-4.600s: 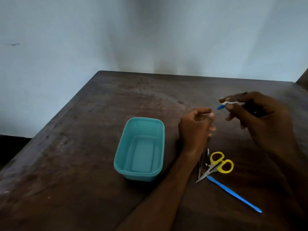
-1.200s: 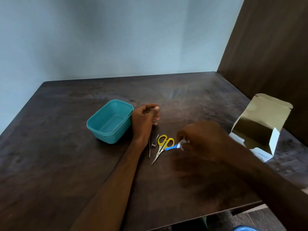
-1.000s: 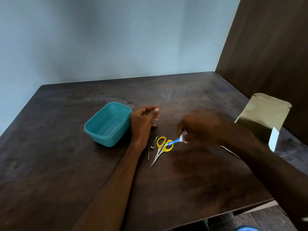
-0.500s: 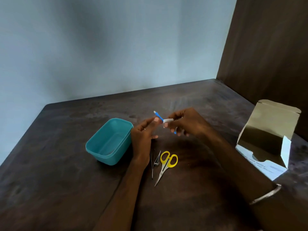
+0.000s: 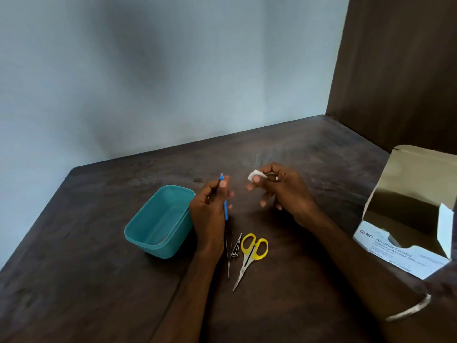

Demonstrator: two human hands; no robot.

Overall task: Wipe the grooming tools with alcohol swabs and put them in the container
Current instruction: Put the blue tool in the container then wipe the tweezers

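Observation:
My left hand (image 5: 210,209) pinches a thin blue tool (image 5: 225,209) upright, its tip pointing up, just right of the teal container (image 5: 138,231), which holds nothing I can see. My right hand (image 5: 282,191) pinches a small white alcohol swab (image 5: 254,175) between thumb and forefinger, a short gap right of the tool. On the table below the hands lie metal tweezers (image 5: 228,256), a small nail clipper (image 5: 236,247) and yellow-handled scissors (image 5: 251,256).
An open alcohol swab box (image 5: 405,229) stands at the right on the dark wooden table (image 5: 74,268). A pale wall runs behind the table and a dark wooden panel rises at the far right.
The blue tool has passed from my right hand into my left. The hands have drawn apart, the swab staying in my right hand.

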